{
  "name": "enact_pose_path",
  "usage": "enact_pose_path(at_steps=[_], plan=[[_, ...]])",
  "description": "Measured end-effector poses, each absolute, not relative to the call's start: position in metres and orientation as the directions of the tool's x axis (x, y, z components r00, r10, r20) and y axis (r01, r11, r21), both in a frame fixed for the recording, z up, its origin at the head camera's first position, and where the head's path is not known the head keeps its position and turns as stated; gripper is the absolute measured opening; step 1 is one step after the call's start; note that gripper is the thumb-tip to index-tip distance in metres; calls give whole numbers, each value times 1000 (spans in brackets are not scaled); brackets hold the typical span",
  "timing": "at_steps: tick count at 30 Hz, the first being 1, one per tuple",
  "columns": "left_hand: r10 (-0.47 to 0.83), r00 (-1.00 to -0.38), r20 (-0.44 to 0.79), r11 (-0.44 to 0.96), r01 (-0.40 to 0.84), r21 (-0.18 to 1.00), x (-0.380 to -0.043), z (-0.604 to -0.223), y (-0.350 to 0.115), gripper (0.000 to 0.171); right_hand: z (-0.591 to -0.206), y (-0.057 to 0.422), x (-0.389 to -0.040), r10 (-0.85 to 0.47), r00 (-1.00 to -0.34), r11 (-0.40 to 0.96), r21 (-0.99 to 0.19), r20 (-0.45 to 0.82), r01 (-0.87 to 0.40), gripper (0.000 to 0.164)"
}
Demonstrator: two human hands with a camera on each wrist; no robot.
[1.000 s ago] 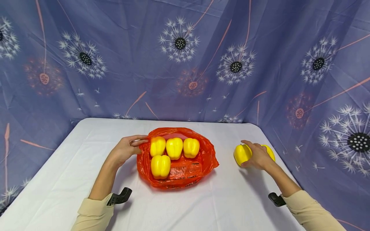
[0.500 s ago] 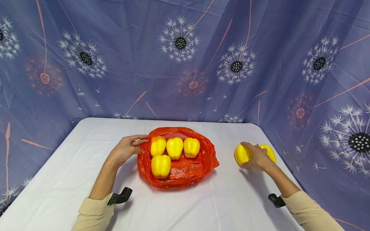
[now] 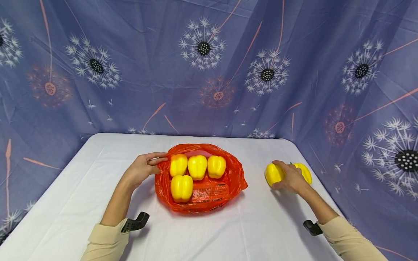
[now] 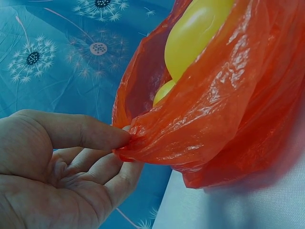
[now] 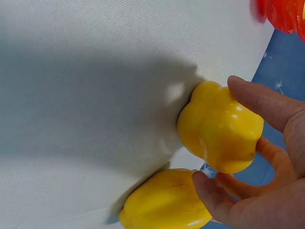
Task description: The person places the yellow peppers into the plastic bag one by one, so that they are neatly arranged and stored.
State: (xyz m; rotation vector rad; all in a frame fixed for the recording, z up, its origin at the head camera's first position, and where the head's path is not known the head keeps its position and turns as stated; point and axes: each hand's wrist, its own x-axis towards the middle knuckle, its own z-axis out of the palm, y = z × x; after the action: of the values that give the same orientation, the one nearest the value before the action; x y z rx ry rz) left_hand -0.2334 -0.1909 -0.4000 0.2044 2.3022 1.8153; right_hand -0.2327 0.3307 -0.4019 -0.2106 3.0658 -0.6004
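A red plastic bag (image 3: 240,181) lies with its mouth spread wide on the table. Inside are several yellow bell peppers (image 3: 197,168), one nearer the front. My left hand (image 3: 135,172) pinches the bag's left edge between thumb and fingers, as the left wrist view shows. Over to the right, my right hand (image 3: 291,178) grips a yellow bell pepper (image 5: 219,126), thumb on one side and fingers on the other. This pepper is at the tabletop. Close beside the same hand lies another yellow bell pepper (image 5: 167,200) on its side, partly hidden behind the hand in the head view.
A white cloth covers the table (image 3: 209,239). Behind it and at both sides hangs a blue-purple dandelion-print curtain (image 3: 147,65). The table's right edge runs close to the outer pepper. Each wrist carries a small black camera.
The loose pepper behind my right hand has shifted very slightly and its stem now shows. Both hands and the bag stay practically where they were.
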Motion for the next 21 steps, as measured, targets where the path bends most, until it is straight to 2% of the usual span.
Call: enact_pose_path(at_steps=[21], plan=[[229, -970, -77, 237, -21, 971, -232, -399, -190, 65, -403, 328, -232, -123, -985, 915, -371, 119, -159, 83]])
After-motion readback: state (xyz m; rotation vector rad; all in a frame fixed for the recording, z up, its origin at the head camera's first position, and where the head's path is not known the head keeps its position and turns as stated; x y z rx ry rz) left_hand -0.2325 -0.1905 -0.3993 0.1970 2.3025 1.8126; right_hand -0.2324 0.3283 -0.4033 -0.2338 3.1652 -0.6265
